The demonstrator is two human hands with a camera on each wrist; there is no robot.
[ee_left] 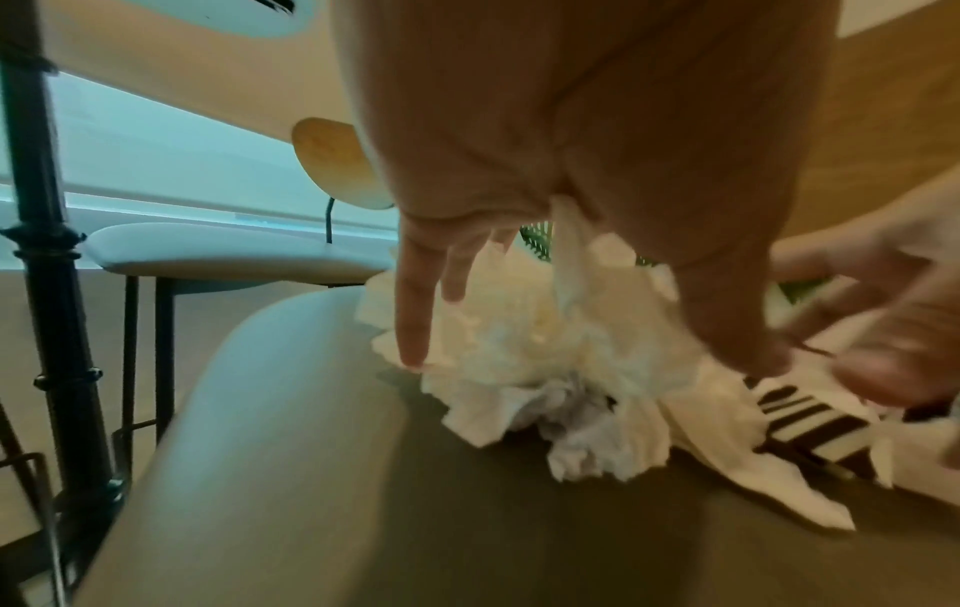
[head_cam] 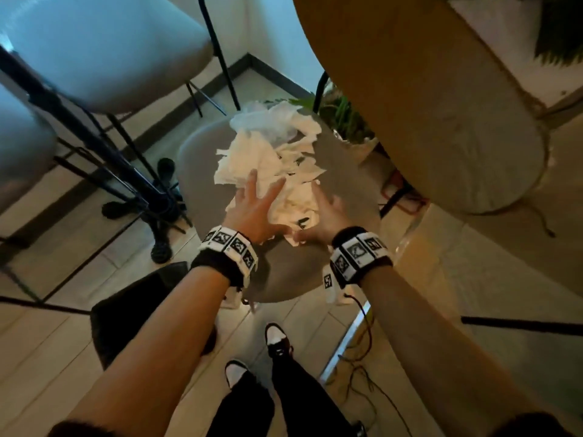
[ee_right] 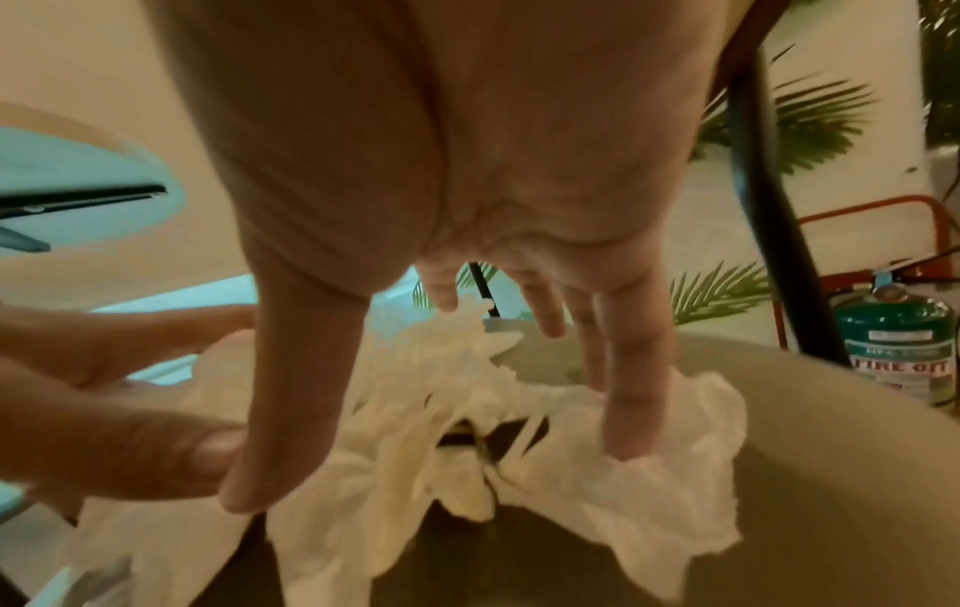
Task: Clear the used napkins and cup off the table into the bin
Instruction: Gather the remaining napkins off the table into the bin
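A heap of crumpled white napkins (head_cam: 271, 159) fills the mouth of a round grey bin (head_cam: 195, 159) on the floor. My left hand (head_cam: 255, 203) lies on the near left of the heap with its fingers (ee_left: 413, 328) straight and spread. My right hand (head_cam: 328, 209) presses the near right side, fingers (ee_right: 631, 410) straight down into the napkins (ee_right: 571, 472). The two thumbs nearly meet at the near edge. A white piece with black stripes (ee_left: 810, 415) lies among the napkins (ee_left: 519, 349). No cup shows plainly.
A round wooden table (head_cam: 426, 89) overhangs the bin at the upper right. Pale stools (head_cam: 104, 48) and a black table leg (head_cam: 94, 146) stand to the left. A potted plant (head_cam: 344, 118) sits behind the bin, a green fire extinguisher (ee_right: 899, 341) to its right. Cables (head_cam: 362, 357) cross the floor.
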